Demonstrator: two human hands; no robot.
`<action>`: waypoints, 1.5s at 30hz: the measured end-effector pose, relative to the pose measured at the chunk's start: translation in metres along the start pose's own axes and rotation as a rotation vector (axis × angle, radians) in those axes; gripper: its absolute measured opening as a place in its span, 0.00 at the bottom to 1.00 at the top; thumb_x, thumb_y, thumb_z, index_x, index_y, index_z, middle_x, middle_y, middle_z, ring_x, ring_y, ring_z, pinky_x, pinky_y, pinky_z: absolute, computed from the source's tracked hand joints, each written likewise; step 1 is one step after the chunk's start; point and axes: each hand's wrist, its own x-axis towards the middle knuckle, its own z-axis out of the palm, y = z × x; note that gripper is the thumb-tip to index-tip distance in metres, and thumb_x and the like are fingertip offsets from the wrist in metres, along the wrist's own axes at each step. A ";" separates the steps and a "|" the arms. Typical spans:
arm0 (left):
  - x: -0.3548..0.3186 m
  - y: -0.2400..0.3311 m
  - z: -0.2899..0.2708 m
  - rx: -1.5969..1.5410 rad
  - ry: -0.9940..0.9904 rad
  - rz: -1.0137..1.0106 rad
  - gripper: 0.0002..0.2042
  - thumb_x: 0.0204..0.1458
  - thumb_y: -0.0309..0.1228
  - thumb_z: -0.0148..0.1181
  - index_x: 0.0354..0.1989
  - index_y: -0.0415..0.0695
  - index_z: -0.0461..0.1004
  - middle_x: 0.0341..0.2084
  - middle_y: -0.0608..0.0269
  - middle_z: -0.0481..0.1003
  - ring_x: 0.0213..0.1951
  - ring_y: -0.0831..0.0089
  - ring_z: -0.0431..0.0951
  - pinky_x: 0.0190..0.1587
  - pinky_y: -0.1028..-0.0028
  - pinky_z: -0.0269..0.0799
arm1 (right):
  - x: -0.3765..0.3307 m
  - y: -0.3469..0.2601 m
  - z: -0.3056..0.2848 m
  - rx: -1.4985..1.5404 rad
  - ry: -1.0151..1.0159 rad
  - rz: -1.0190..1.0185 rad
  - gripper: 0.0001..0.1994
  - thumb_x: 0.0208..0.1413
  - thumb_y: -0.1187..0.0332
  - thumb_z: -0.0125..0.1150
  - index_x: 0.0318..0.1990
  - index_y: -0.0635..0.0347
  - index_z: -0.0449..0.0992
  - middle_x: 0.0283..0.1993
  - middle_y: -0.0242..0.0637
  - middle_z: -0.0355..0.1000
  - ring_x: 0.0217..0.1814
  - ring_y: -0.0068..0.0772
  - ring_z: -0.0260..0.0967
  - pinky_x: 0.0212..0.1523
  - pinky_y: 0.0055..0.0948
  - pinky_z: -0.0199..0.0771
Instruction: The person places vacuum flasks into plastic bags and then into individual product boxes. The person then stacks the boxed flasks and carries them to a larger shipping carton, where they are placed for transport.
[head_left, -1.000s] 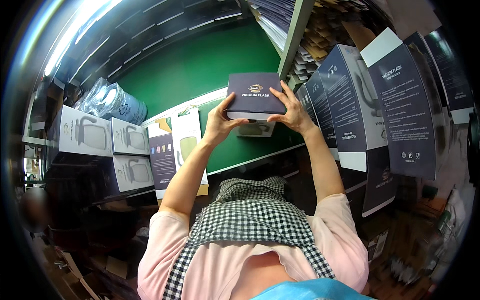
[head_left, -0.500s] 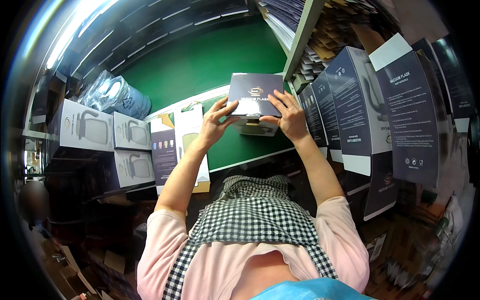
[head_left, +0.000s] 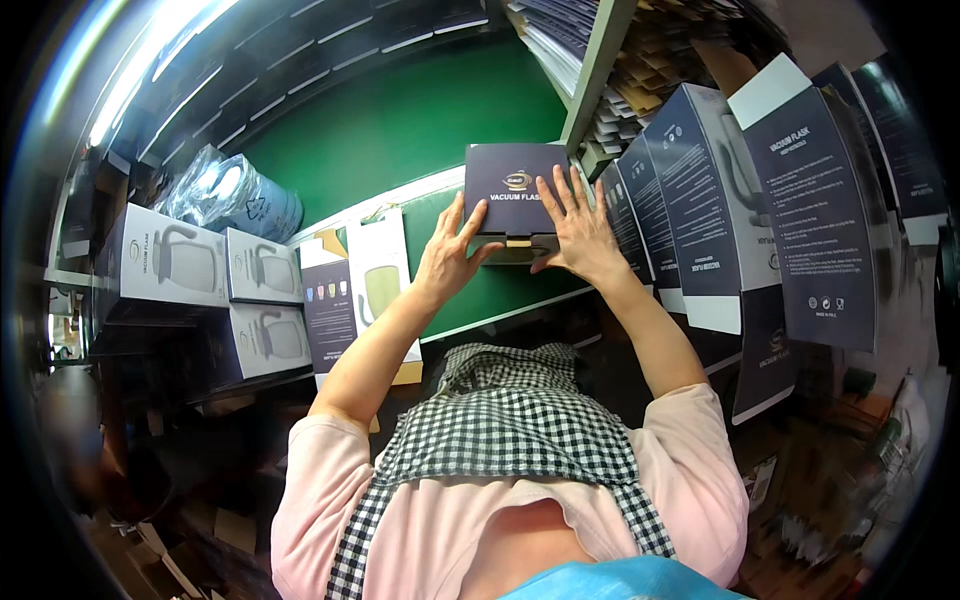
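My right hand spread on a dark box, left hand splayed at its left edge (green table beneath)

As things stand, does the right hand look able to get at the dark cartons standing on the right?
Probably yes: the right hand lies spread on the box, and nothing visible blocks its way to the cartons, though it would have to leave the box.
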 end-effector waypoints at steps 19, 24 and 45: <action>0.048 -0.025 0.040 -0.278 0.026 -0.404 0.39 0.57 0.42 0.63 0.69 0.35 0.48 0.61 0.33 0.63 0.62 0.47 0.66 0.63 0.62 0.63 | -0.005 -0.057 0.044 0.204 0.695 -0.012 0.15 0.57 0.68 0.61 0.53 0.51 0.78 0.52 0.36 0.73 0.60 0.38 0.70 0.70 0.65 0.48; 0.044 -0.033 0.047 -0.588 -0.051 -0.499 0.43 0.58 0.43 0.61 0.72 0.36 0.41 0.63 0.33 0.60 0.64 0.46 0.64 0.65 0.61 0.61 | -0.015 -0.044 0.047 0.117 0.690 -0.129 0.15 0.54 0.68 0.60 0.50 0.52 0.80 0.54 0.38 0.72 0.61 0.41 0.68 0.68 0.59 0.53; 0.156 -0.043 0.089 -1.264 -0.025 -0.788 0.51 0.54 0.53 0.62 0.74 0.45 0.33 0.66 0.43 0.58 0.65 0.53 0.62 0.62 0.59 0.60 | 0.130 0.091 0.053 0.366 0.754 0.344 0.19 0.58 0.60 0.64 0.54 0.58 0.75 0.58 0.53 0.65 0.62 0.53 0.61 0.64 0.43 0.61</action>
